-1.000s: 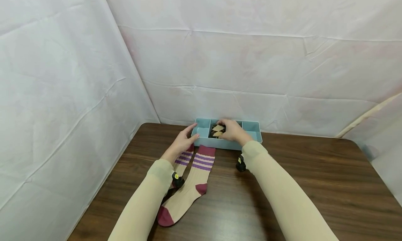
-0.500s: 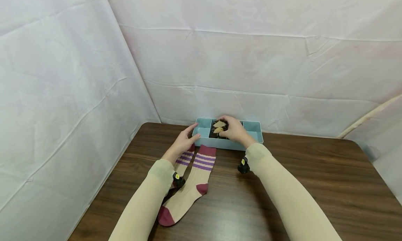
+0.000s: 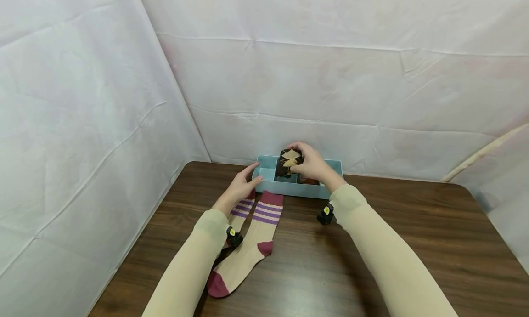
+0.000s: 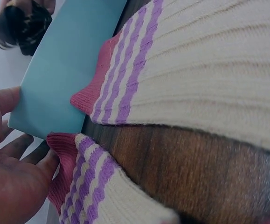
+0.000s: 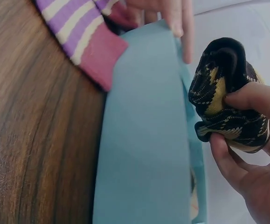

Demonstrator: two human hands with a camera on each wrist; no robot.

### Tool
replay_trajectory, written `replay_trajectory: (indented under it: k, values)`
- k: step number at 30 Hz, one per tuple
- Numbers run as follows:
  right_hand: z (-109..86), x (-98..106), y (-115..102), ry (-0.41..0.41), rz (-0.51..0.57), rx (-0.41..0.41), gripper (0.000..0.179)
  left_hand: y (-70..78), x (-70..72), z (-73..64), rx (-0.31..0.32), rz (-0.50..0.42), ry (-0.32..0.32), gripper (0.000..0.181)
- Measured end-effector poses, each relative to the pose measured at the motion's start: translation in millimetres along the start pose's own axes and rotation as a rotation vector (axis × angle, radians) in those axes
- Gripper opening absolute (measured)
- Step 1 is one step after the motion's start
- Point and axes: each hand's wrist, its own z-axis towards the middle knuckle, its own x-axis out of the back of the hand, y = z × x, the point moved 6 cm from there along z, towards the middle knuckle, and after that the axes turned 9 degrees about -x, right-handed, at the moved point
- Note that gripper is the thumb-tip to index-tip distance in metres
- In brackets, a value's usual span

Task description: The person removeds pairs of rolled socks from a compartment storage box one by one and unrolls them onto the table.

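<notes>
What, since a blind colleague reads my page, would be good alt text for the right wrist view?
The right hand pinches a rolled black-and-yellow knitted bundle beside a long light blue box. Beyond, the left hand touches the box's far end, near striped socks with maroon cuffs on a dark wooden table.

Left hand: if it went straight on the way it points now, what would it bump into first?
Probably the blue box: the left hand seems to be touching its left end, though exact depth is hard to judge.

Cream sleeves (image 3: pixel 183 266) are worn with 2 black cameras (image 3: pixel 234 237).
</notes>
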Motion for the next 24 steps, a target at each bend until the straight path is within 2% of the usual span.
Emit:
replay_trajectory:
  k: [11, 18, 24]
  values:
    - [-19.1, 14, -3, 0.037, 0.065, 0.043, 0.064, -4.3, 3.1, 3.8, -0.013, -0.002, -0.008, 0.065]
    - [-33.9, 17, 0, 0.059, 0.111, 0.063, 0.062, -7.0, 8.4, 4.7, -0.003, 0.023, 0.045, 0.061]
    - [-43.6, 17, 2, 0.05, 0.159, 0.074, 0.063, -2.9, 14.4, 3.4, 0.008, 0.112, 0.085, 0.058]
